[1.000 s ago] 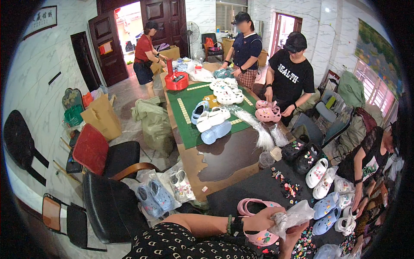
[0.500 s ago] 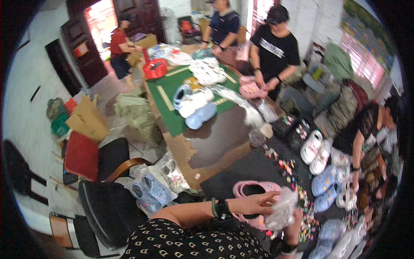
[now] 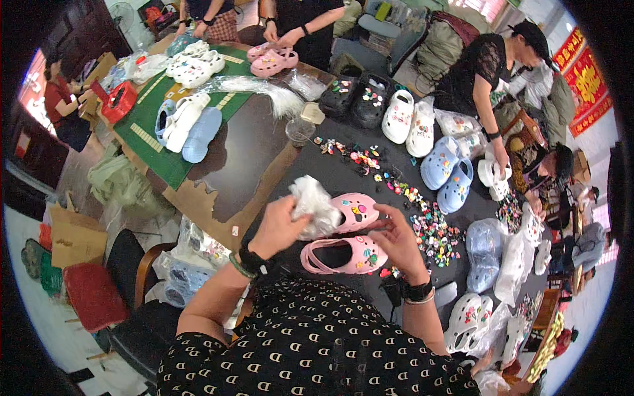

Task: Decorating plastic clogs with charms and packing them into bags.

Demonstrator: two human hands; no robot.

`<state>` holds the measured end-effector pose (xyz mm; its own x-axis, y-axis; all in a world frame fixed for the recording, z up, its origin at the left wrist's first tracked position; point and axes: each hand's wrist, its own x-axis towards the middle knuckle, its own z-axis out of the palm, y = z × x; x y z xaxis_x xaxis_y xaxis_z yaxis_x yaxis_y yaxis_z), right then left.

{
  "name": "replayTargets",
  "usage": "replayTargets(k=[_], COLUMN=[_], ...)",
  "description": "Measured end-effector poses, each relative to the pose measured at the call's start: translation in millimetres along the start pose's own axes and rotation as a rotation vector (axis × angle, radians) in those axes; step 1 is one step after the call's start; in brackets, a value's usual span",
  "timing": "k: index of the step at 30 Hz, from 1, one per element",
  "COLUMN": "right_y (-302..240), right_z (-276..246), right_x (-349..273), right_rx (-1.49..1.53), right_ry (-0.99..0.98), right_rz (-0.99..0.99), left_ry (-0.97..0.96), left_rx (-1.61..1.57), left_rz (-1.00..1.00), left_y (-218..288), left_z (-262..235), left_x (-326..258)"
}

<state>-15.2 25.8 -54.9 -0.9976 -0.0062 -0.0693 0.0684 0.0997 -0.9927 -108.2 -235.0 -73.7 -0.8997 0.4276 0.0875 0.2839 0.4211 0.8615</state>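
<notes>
A crumpled clear plastic bag (image 3: 313, 201) is bunched in my left hand (image 3: 281, 228), its fingers closed round it. The bag covers the heel end of the farther pink clog (image 3: 354, 214). Close to my body lies the other pink clog (image 3: 340, 259), its heel strap to the left. Colourful charms dot the toes of both clogs. At those toes is my right hand (image 3: 399, 241), fingers apart and holding nothing; whether a fingertip touches a clog I cannot tell.
Loose colourful charms (image 3: 432, 231) are strewn right of the clogs. Beyond them stand white clogs (image 3: 408, 124), blue clogs (image 3: 446, 171) and black clogs (image 3: 371, 100). A co-worker's hand (image 3: 500, 158) touches a white clog. Others work around the table. A clear round tub (image 3: 300, 132) stands farther off.
The plastic bag has gone from the right of the pink clogs to their left, now in my left hand. My right hand has come away from it. The view has swung right.
</notes>
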Motion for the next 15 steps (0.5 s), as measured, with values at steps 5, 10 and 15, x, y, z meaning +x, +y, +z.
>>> replayTargets(k=[5,10,15], right_y=[24,55,93], right_z=[-25,-38,-47], right_x=[-3,-13,-33], right_rx=[-0.469,-0.606,-0.766], right_ry=[0.192,0.237,0.218], right_rz=[-0.168,-0.089,-0.063], left_ry=[-0.035,-0.23,-0.292], left_rx=[0.394,0.559,0.446], left_rz=[0.261,0.39,0.377], left_y=[-45,-70,-60], left_z=[34,84,96], left_x=[16,35,38])
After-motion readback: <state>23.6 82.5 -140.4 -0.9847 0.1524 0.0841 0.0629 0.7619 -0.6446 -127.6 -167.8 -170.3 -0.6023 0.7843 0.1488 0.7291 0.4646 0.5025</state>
